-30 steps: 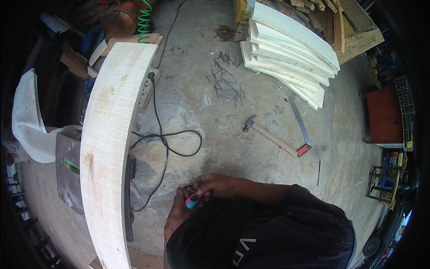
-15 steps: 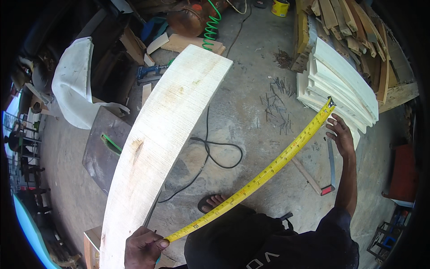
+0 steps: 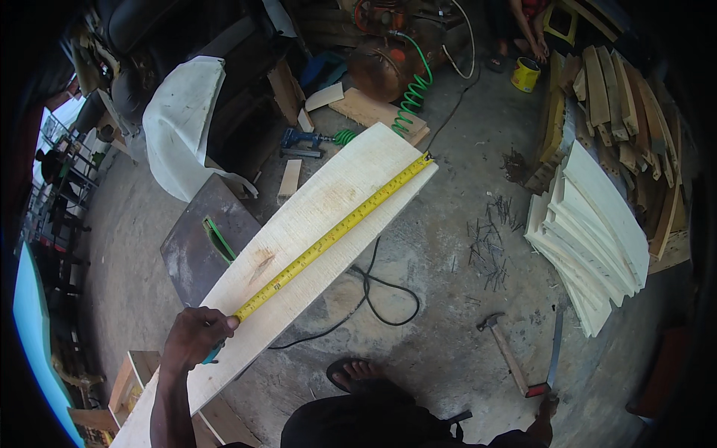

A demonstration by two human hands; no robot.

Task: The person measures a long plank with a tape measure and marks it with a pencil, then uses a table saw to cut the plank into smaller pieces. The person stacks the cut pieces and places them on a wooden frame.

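Note:
My left hand (image 3: 196, 336) grips a tape measure's case (image 3: 213, 355), mostly hidden by the fingers, over a long pale board (image 3: 306, 224). The yellow blade (image 3: 332, 239) lies extended along the board to its far end. My right hand (image 3: 543, 414) is low at the right, just below a tool with a long steel blade and red handle (image 3: 553, 351); its fingers are too indistinct to tell what they hold. A hammer (image 3: 508, 352) lies beside that tool.
Loose nails (image 3: 489, 243), stacked white curved boards (image 3: 586, 239) and wood offcuts (image 3: 620, 104) are at the right. A dark cord (image 3: 392, 321) loops below the board. Behind are a blue power tool (image 3: 299, 142), compressor (image 3: 373, 67) and yellow can (image 3: 525, 75). A co-worker's hands (image 3: 538, 48) show top right.
The tape was pulled out, held up between both hands, then laid along the board. My right hand has left the blade's end and moved down to the bottom right. The view has shifted.

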